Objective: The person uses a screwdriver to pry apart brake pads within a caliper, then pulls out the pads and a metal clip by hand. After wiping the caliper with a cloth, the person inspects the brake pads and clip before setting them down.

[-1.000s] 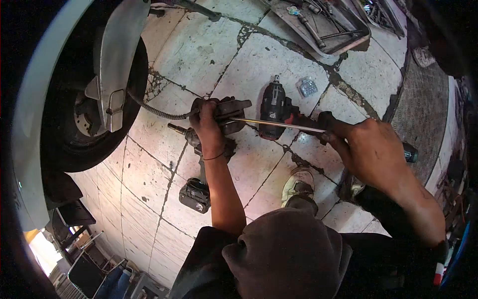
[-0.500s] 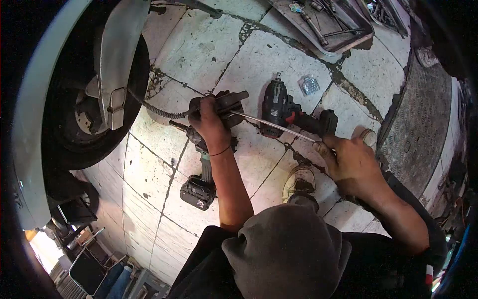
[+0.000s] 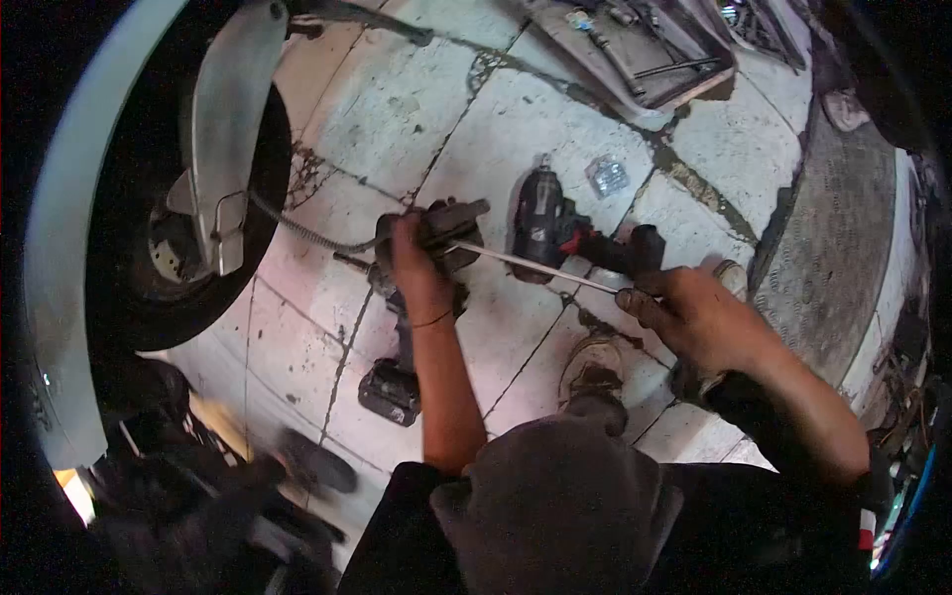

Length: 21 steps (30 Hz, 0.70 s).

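Observation:
My left hand (image 3: 412, 260) is wrapped round a dark brake caliper (image 3: 451, 226), from which a coiled hose (image 3: 309, 234) runs left toward the wheel. My right hand (image 3: 684, 312) is closed on the end of a long thin metal rod (image 3: 535, 266). The rod's other end meets the caliper; the exact contact is too dark to tell. Below the caliper lies a cordless tool (image 3: 390, 390), partly hidden by my left arm. A black impact wrench (image 3: 540, 223) lies on the floor between my hands, close to a small clear packet (image 3: 607, 176).
A wheel (image 3: 263, 228) and grey metal bodywork (image 3: 64, 297) stand at the left. A tray of tools (image 3: 650, 114) lies at the top right, near a textured metal plate (image 3: 823, 268). At the lower left a blurred person's shoe (image 3: 317, 461) shows on the tiles.
A person's blurred leg and shoe have come into view at the lower left. The caliper and rod sit slightly lower in view, still held by my hands.

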{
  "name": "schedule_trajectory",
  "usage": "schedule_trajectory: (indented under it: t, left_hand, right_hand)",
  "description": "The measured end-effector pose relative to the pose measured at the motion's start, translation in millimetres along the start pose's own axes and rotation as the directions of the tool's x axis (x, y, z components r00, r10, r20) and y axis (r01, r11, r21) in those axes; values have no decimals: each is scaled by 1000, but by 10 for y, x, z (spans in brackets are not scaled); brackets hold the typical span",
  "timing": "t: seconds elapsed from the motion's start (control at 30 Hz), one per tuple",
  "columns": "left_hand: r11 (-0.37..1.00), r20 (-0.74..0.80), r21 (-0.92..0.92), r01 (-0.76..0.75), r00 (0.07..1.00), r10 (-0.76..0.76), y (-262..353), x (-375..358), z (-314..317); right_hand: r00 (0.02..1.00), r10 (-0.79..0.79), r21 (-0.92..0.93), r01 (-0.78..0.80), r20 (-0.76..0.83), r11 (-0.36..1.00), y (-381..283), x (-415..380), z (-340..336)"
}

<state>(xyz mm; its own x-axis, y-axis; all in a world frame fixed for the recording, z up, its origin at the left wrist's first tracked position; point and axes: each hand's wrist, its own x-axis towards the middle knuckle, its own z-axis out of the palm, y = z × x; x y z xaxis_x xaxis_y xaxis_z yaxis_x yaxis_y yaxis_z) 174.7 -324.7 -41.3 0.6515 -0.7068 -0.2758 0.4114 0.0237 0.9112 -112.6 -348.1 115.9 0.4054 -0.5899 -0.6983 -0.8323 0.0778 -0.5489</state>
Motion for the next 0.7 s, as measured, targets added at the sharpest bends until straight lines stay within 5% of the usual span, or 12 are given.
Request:
schedule_trajectory:
  t: [0.03,0.07,0.1,0.17,0.3,0.37,0.47,0.7]
  left_hand:
    - [979,57,-144,143,989,-136,5,-38,-15]
    - [956,59,-47,289,956,-286,109,-129,53]
    - [970,118,45,241,962,-245,161,-160,29]
    - [944,76,-87,320,947,-313,-22,60,-179]
    - [928,132,47,368,919,-371,-92,48,-313]
    - [911,145,-169,376,924,-355,51,-58,-177]
    - [847,207,-252,468,881,-425,110,-208,-117]
    - [850,297,-244,468,870,-394,-22,-250,-380]
  right_hand:
    - [999,-35,-121,37,22,992,33,4,-128]
    - [997,-60,-235,71,55,969,75,-9,-255]
    - [994,-101,-183,109,51,977,134,-24,-426]
    - [990,-141,-228,144,32,963,275,-38,-778]
    - [986,-67,-273,23,-154,962,993,117,-924]
    - [975,16,-328,-90,-222,940,1266,261,-863]
    - [917,-127,-458,-67,-379,886,1673,508,-586]
    - [921,-375,-391,309,-103,867,985,928,-428]
